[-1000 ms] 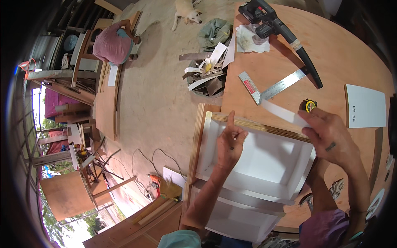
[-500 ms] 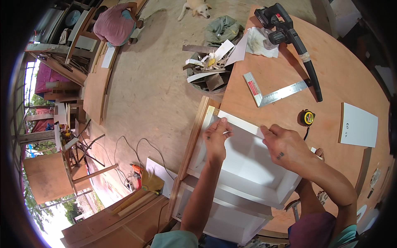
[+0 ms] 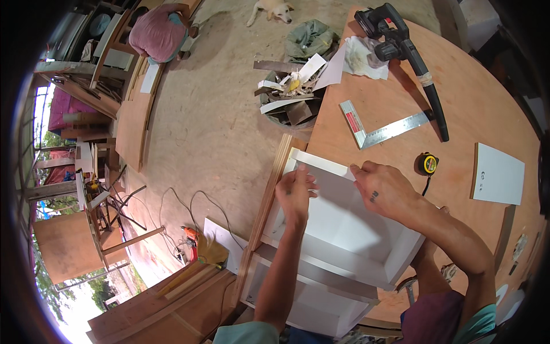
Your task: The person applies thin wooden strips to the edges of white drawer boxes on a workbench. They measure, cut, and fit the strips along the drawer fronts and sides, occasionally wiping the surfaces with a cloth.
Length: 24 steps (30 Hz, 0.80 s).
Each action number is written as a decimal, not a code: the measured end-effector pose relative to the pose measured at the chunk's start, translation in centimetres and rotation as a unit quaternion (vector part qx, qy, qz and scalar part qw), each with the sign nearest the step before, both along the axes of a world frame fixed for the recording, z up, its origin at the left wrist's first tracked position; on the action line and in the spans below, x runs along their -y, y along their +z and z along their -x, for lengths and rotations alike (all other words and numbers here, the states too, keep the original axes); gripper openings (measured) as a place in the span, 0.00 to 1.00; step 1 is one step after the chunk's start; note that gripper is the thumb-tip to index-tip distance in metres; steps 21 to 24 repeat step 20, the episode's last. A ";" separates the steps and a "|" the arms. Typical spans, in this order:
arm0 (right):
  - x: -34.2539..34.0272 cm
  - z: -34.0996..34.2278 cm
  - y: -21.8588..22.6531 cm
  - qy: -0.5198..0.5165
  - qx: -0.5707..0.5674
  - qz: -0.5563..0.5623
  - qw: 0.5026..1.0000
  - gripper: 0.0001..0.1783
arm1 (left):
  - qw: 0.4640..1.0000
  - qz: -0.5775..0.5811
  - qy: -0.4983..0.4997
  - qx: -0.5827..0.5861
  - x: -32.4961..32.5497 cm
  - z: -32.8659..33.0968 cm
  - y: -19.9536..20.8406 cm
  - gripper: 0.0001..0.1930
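Observation:
A white open box (image 3: pixel 338 235), like a drawer or cabinet unit, lies before me with its hollow side up. Along its far rim runs a narrow white edging strip (image 3: pixel 322 162), reaching to the far-left corner. My right hand (image 3: pixel 381 189) pinches the strip's right part at the rim, thumb and fingers together. Over the box's left inner side hovers my left hand (image 3: pixel 295 192), fingers apart and slightly curled, holding nothing that I can see. Another person's arm with a purple sleeve (image 3: pixel 432 318) comes in beneath my right forearm, its hand mostly hidden.
On the wooden table lie a metal square (image 3: pixel 392 131), tape measure (image 3: pixel 427 164), black blower (image 3: pixel 409 57), white panel (image 3: pixel 498 174) and partly hidden hammer (image 3: pixel 408 289). Beyond stands a scrap bin (image 3: pixel 289 100). A dog (image 3: pixel 272 10), crouching person (image 3: pixel 160 34) and orange drill (image 3: pixel 189 234) are farther off.
The strip's left end has shifted left to the corner. My right hand moved left along the rim. My left hand moved slightly left, and the small white bit at its fingers no longer shows.

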State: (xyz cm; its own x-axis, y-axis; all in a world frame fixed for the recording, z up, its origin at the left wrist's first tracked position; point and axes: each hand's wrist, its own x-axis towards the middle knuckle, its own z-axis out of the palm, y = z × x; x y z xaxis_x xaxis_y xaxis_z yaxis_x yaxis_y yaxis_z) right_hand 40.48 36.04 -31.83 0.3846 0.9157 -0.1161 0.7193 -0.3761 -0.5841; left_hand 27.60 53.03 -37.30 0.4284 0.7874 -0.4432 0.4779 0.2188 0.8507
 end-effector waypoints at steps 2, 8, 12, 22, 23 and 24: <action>-0.3 -0.2 -0.2 0.001 -0.004 0.006 1.000 0.16 | 0.949 -0.287 -0.089 -0.090 -1.1 2.1 -0.5 0.10; -1.4 0.0 -0.7 -0.003 -0.035 0.038 0.999 0.19 | 0.704 -0.540 -0.461 -0.003 -8.4 -0.2 3.1 0.22; -1.4 0.2 -0.1 -0.027 -0.033 0.067 0.997 0.16 | 0.631 -0.542 -0.554 -0.015 -9.9 -2.1 3.8 0.23; -1.3 0.1 -0.5 -0.041 -0.026 0.051 0.998 0.13 | 0.550 -0.501 -0.669 -0.002 -11.5 -4.0 2.2 0.23; -1.3 0.1 -0.5 -0.041 -0.026 0.051 0.998 0.13 | 0.550 -0.501 -0.669 -0.002 -11.5 -4.0 2.2 0.23; -1.3 0.1 -0.5 -0.041 -0.026 0.051 0.998 0.13 | 0.550 -0.501 -0.669 -0.002 -11.5 -4.0 2.2 0.23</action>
